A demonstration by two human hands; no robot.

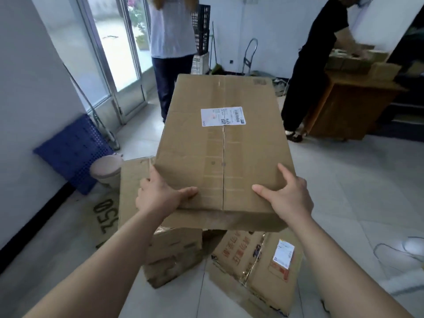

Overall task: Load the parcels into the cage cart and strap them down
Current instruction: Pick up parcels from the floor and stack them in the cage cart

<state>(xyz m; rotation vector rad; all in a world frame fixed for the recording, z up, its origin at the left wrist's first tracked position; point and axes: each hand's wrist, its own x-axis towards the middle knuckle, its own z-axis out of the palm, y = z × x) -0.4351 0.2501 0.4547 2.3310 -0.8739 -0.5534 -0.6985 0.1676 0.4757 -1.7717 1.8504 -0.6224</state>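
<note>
While both hands clamp its near end, the large cardboard parcel [223, 145] fills the centre of the frame, running lengthwise away from the wearer. The left hand [158, 196] grips the near left corner, thumb flat on the top face and fingers curled round the side. The right hand [286, 196] grips the near right corner, thumb stretched across the top and fingers over the edge. A white shipping label [223, 116] sits on the taped centre seam. Below the parcel, at lower centre, a crumpled box [174, 253] and a printed box [257, 267] lie on the tiled floor; whether the parcel rests on them cannot be told. A blue crate [73, 152] leans on the wall at left. At the top, a person in a white top [172, 31] stands by the glass door, and a person in black [321, 53] bends over a wooden table [351, 104] at upper right.
</note>
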